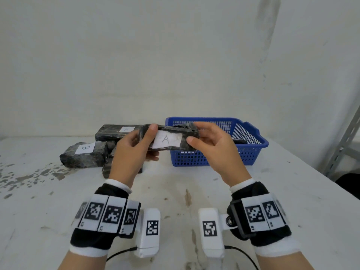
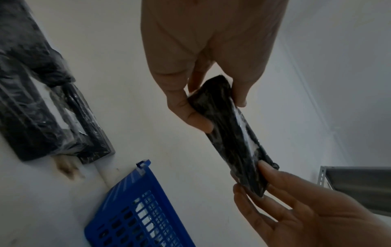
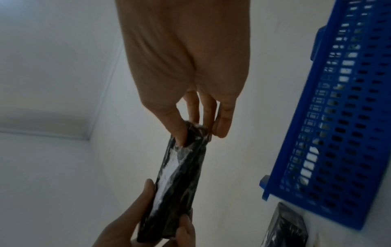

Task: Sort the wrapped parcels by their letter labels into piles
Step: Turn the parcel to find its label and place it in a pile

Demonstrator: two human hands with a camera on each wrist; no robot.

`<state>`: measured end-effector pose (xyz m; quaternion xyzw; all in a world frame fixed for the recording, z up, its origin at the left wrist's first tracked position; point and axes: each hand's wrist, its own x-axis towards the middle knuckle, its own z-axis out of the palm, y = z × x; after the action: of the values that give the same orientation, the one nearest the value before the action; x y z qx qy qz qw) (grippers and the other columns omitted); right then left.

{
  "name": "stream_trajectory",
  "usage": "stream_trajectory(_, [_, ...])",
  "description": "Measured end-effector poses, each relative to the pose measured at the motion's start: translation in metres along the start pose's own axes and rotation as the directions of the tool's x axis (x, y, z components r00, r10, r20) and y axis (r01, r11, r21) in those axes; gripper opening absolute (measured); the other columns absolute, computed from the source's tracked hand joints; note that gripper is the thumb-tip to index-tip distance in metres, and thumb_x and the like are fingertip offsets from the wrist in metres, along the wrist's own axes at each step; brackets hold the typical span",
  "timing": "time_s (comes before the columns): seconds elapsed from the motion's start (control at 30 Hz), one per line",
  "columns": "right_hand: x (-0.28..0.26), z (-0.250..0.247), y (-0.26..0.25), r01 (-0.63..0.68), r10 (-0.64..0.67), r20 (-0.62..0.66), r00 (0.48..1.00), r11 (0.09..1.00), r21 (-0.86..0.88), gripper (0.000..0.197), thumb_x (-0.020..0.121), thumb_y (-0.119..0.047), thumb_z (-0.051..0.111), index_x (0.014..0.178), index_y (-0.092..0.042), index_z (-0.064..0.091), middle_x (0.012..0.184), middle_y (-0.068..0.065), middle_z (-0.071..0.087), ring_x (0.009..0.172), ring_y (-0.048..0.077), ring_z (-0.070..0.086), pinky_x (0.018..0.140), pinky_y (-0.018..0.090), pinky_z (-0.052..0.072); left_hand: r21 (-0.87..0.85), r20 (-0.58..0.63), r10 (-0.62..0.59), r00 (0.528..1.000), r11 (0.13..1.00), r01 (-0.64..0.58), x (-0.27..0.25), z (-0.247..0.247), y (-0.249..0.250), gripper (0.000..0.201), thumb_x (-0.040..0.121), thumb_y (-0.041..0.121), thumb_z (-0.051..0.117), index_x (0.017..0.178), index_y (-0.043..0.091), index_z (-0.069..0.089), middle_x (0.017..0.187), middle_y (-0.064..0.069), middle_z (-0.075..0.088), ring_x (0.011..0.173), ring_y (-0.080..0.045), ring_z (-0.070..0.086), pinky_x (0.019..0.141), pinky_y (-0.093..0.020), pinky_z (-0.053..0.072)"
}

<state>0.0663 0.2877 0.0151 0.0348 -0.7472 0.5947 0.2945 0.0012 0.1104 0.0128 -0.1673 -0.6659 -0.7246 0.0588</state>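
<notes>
Head view, held parcel: a black wrapped parcel [image 1: 171,139] with a white label reading A, held in the air above the table [image 1: 194,201], long axis left to right, label facing the camera.
Head view, hands: the left hand [image 1: 134,152] pinches the parcel's left end, the right hand [image 1: 210,145] its right end.
Head view, piles: an A parcel [image 1: 116,131] lies at the back left; a B parcel [image 1: 83,154] lies nearer, just beside it.
Head view, basket: a blue basket [image 1: 249,151] stands behind the right hand; a dark item lies in it, unclear what.
Left wrist view: thumb and fingers [image 2: 190,115] grip the parcel's near end; the parcel runs diagonally to the other hand.
Right wrist view: the right hand's fingers clamp the parcel's upper end, with the basket's side at right.
</notes>
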Motion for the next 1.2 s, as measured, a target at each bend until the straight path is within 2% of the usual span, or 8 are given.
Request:
stream_trajectory(0.13, [0.03,-0.03,-0.013,-0.053,0.048,-0.037,0.998,0.987,-0.152,0.031,0.089,-0.017,0.074,0.12,-0.016,0.067,0.11,-0.002,0.073,0.102,0.012,0.068,0.088,0.022,0.055,0.184,0.155,-0.076,0.985,0.982,0.047,0.02,0.018,0.013,0.054,0.086,0.061,0.055,0.102,0.012,0.069,0.085,-0.003,0.075,0.071,-0.024,0.072,0.089,-0.057,0.053])
stream_trajectory(0.3, [0.087,-0.073,-0.016,-0.173,0.125,-0.173,0.977,0.94,-0.293,0.031,0.09,-0.022,0.073,0.118,-0.021,0.06,0.105,0.001,0.068,0.091,0.016,0.066,0.074,0.024,0.05,0.384,0.186,-0.124,0.975,0.922,0.044,0.062,0.038,0.014,0.055,0.095,0.056,0.044,0.122,0.01,0.056,0.107,-0.003,0.064,0.086,-0.016,0.065,0.078,-0.033,0.056])
stream_trajectory(0.37, [0.11,-0.087,-0.008,-0.211,0.134,-0.221,0.966,0.903,-0.375,0.029,0.09,-0.022,0.072,0.116,-0.023,0.059,0.112,0.008,0.067,0.085,0.021,0.066,0.071,0.027,0.052,0.439,0.144,-0.142,0.979,0.896,0.066,0.081,0.042,0.006,0.047,0.096,0.05,0.048,0.121,0.01,0.055,0.11,-0.006,0.064,0.094,-0.022,0.064,0.087,-0.04,0.054])
stream_trajectory(0.57, [0.173,-0.115,0.028,-0.297,0.195,-0.225,0.955,0.685,-0.665,0.029,0.092,-0.011,0.064,0.118,-0.021,0.07,0.136,0.01,0.06,0.089,0.021,0.059,0.065,0.022,0.047,0.603,0.049,-0.296,0.954,0.77,0.208,0.137,0.05,-0.025,0.043,0.096,0.033,0.054,0.13,0.007,0.054,0.126,-0.017,0.061,0.115,-0.036,0.059,0.095,-0.043,0.047])
stream_trajectory(0.8, [0.247,-0.124,0.062,-0.354,0.311,-0.248,0.918,0.356,-0.865,0.026,0.093,-0.013,0.062,0.115,-0.002,0.072,0.118,0.013,0.071,0.108,0.03,0.067,0.093,0.037,0.056,0.713,0.105,-0.442,0.891,0.658,0.242,0.186,0.063,-0.059,0.06,0.1,0.038,0.046,0.15,0.011,0.027,0.15,-0.014,0.04,0.132,-0.032,0.045,0.106,-0.04,0.04])
stream_trajectory(0.93, [0.273,-0.129,0.087,-0.339,0.379,-0.251,0.891,0.188,-0.922,0.027,0.094,-0.021,0.065,0.115,-0.005,0.073,0.117,0.009,0.073,0.105,0.024,0.07,0.09,0.031,0.057,0.727,0.196,-0.473,0.859,0.658,0.196,0.202,0.071,-0.075,0.067,0.1,0.049,0.037,0.154,0.018,0.011,0.147,-0.014,0.044,0.124,-0.033,0.053,0.098,-0.041,0.047])
stream_trajectory(1.07, [0.282,-0.136,0.112,-0.319,0.474,-0.214,0.854,0.151,-0.936,0.031,0.088,-0.016,0.07,0.117,-0.004,0.07,0.115,0.012,0.071,0.094,0.025,0.066,0.061,0.022,0.049,0.734,0.232,-0.485,0.843,0.656,0.175,0.21,0.072,-0.085,0.065,0.101,0.048,0.033,0.153,0.02,0.006,0.127,-0.013,0.056,0.106,-0.035,0.062,0.092,-0.049,0.053])
stream_trajectory(1.2, [0.284,-0.134,0.133,-0.331,0.486,-0.248,0.838,0.091,-0.939,0.032,0.095,-0.03,0.066,0.118,-0.01,0.072,0.119,0.007,0.072,0.102,0.022,0.069,0.077,0.025,0.051,0.732,0.239,-0.437,0.867,0.668,0.135,0.206,0.076,-0.083,0.06,0.103,0.041,0.03,0.153,0.016,0.009,0.136,-0.017,0.052,0.091,-0.026,0.056,0.082,-0.033,0.047])
